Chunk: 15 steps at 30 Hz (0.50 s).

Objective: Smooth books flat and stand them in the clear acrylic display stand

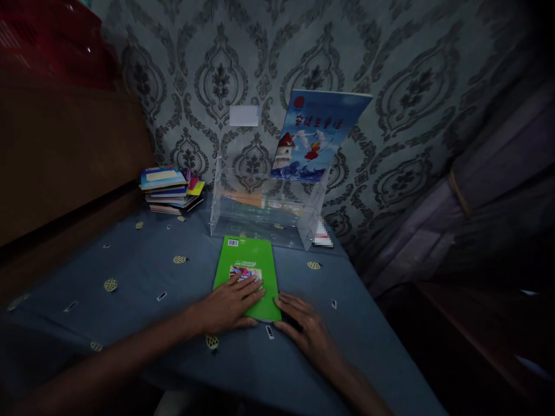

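On the blue cloth (143, 271), a green book (267, 277) lies before a clear rack (310, 222). The left hand (232, 303) rests flat on it — fingers a little apart. The right hand (307, 323) is at its edge — thumb and fingers apart.

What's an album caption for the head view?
Left hand resting on a green book, right hand at its edge, in front of a clear rack.

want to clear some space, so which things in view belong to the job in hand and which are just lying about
In hand:
green book, under the left hand, with the right hand at its edge
perhaps the clear stand and the blue book on it

Apparently just lying about:
stack of books
white card
red item
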Tool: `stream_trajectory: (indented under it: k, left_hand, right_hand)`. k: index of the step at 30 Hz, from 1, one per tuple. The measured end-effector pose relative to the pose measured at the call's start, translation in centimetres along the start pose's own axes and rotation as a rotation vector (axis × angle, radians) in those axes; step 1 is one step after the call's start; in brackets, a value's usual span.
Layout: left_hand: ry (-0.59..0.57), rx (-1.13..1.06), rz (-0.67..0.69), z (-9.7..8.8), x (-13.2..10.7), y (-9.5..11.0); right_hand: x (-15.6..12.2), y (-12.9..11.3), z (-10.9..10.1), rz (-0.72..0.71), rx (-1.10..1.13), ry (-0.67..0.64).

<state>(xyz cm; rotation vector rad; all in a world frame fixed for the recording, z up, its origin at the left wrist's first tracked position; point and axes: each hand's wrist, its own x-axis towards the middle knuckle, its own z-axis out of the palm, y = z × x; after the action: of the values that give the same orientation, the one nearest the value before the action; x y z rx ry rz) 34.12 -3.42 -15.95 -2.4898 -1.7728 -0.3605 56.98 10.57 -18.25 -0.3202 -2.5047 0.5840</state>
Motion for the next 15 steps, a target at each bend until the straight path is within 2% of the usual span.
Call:
stream_trajectory:
  k: [4, 7, 12, 15]
  left_hand:
    - [-0.015, -0.046, -0.011, -0.5, 0.0, 0.2]
    - [-0.054, -0.123, 0.017, -1.0, 0.8, -0.4]
    - [-0.185, -0.242, 0.009, -1.4, 4.8, -3.5]
    - [-0.214, -0.215, -0.043, -1.2, 7.7, -5.4]
  right_hand:
    - [0.0, -0.1, 0.1, -0.017, -0.007, 0.016]
    - [0.1, -0.4, 0.0, -0.011, -0.009, 0.019]
    - [0.0, -0.8, -0.1, -0.013, -0.011, 0.029]
    - [-0.1, -0.9, -0.1, 0.004, -0.002, 0.023]
